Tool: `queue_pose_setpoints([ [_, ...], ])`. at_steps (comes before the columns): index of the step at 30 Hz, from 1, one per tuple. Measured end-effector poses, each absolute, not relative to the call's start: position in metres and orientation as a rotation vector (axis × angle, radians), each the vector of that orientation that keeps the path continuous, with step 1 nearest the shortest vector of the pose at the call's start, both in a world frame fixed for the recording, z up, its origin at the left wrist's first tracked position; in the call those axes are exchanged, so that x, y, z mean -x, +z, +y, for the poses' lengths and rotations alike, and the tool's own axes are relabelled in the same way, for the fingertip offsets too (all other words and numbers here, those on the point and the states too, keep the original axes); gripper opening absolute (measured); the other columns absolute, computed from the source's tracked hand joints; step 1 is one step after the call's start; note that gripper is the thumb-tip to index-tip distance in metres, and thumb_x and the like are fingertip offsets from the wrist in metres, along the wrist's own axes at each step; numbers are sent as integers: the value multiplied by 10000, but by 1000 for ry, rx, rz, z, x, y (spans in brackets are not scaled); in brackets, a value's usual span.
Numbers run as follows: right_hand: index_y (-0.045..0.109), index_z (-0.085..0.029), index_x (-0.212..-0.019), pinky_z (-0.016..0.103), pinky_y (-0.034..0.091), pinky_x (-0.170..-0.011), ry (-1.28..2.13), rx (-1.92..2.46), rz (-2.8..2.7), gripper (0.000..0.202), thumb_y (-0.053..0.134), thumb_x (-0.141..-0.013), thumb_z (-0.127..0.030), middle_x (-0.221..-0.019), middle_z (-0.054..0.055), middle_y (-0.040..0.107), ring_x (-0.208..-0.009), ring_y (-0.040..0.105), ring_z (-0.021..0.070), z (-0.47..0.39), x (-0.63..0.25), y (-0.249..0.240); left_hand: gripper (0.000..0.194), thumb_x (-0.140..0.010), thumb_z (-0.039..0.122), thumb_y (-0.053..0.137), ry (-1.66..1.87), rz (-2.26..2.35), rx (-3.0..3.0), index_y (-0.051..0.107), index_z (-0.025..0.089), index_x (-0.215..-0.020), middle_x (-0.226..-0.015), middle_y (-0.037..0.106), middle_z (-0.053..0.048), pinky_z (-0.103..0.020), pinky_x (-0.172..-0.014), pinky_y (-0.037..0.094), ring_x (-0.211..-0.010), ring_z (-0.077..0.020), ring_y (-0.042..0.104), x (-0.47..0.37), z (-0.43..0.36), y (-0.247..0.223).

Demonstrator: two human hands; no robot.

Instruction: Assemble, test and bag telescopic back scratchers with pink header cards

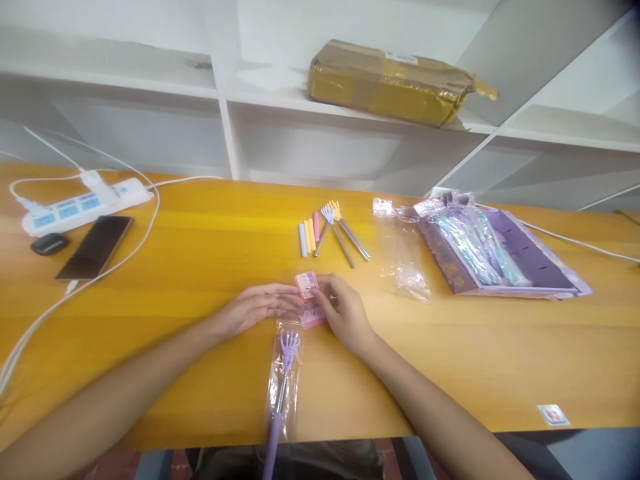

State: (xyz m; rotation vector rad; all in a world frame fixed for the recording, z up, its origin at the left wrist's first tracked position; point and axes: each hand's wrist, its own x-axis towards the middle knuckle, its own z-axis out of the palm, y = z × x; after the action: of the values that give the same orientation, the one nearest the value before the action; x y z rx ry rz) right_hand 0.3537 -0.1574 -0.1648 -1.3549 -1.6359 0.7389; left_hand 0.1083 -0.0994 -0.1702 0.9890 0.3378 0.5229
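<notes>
My right hand (345, 310) pinches a small pink printed card (307, 285) between thumb and fingers. Another pink card (312, 315) lies just below it, partly under my fingers. My left hand (260, 308) reaches in from the left, fingers stretched out, their tips at the left edge of the cards. Below the hands, a purple back scratcher (289, 347) with a metal rod and purple handle lies over a clear plastic sleeve (273, 387); its handle extends past the table's front edge. Whether it is inside the sleeve is unclear.
Blue and yellow scratcher heads (328, 213) on rods lie beside several coloured tubes (309, 235). Clear bags (400, 253) and a purple box (530, 260) are right; a phone (95, 248), power strip (75, 210) and cables left. A taped parcel (385, 83) sits on the shelf.
</notes>
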Motion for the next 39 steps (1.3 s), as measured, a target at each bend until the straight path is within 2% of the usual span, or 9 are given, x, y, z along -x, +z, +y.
queue_pose_setpoints([
  [7, 658, -232, -1159, 282, 516, -608, 791, 1328, -1561, 215, 587, -1057, -407, -934, 45, 715, -743, 664, 165, -159, -352, -163, 538, -1074, 423, 446, 512, 355, -910, 676, 69, -1409, -1388, 695, -266, -577, -1183, 432, -1305, -390, 671, -107, -98, -167],
  [15, 648, -235, -1141, 276, 515, -591, 770, 1318, -1575, 187, 596, -1050, -391, -916, 32, 733, -673, 658, 149, -161, -352, -159, 612, -1082, 498, 403, 498, 348, -880, 676, 55, -1405, -1424, 667, -277, -588, -1218, 377, -1364, -397, 627, -106, -99, -164],
  [21, 641, -229, -1157, 268, 507, -591, 675, 1340, -1543, 174, 586, -1050, -355, -906, 30, 736, -663, 644, 146, -161, -352, -155, 518, -1061, 430, 501, 496, 424, -863, 677, 77, -1396, -1388, 687, -284, -604, -1130, 465, -1231, -394, 712, -106, -99, -165],
  [27, 673, -225, -1094, 272, 494, -588, 641, 1345, -1745, 126, 601, -1047, -316, -883, 27, 725, -607, 577, 132, -161, -353, -158, 485, -1049, 409, 531, 509, 406, -814, 728, 47, -1305, -1314, 727, -287, -608, -1162, 443, -1242, -398, 706, -106, -99, -167],
  [29, 671, -225, -1122, 284, 527, -649, 601, 1331, -1798, 135, 587, -1057, -307, -917, 37, 732, -666, 621, 145, -161, -354, -160, 477, -1050, 401, 533, 510, 404, -791, 726, 52, -1312, -1313, 730, -280, -617, -1179, 424, -1248, -392, 704, -105, -99, -168],
  [31, 661, -228, -1194, 306, 569, -776, 587, 1293, -1851, 177, 540, -1079, -283, -1043, 65, 755, -845, 704, 173, -161, -356, -161, 486, -1052, 411, 528, 508, 402, -776, 718, 57, -1326, -1332, 721, -278, -626, -1186, 412, -1264, -392, 694, -104, -99, -170],
  [34, 614, -249, -1342, 348, 575, -951, 630, 1258, -1901, 275, 490, -1097, -253, -1261, 85, 740, -1105, 719, 201, -161, -358, -161, 481, -1059, 410, 515, 510, 387, -785, 714, 68, -1334, -1336, 721, -274, -634, -1172, 423, -1267, -393, 690, -104, -98, -171],
  [39, 610, -268, -1324, 365, 594, -894, 653, 1283, -1934, 253, 493, -1100, -275, -1234, 79, 749, -1043, 736, 209, -162, -361, -157, 487, -1083, 396, 461, 492, 322, -793, 690, 85, -1381, -1346, 713, -274, -675, -1144, 435, -1276, -408, 682, -104, -100, -171],
])
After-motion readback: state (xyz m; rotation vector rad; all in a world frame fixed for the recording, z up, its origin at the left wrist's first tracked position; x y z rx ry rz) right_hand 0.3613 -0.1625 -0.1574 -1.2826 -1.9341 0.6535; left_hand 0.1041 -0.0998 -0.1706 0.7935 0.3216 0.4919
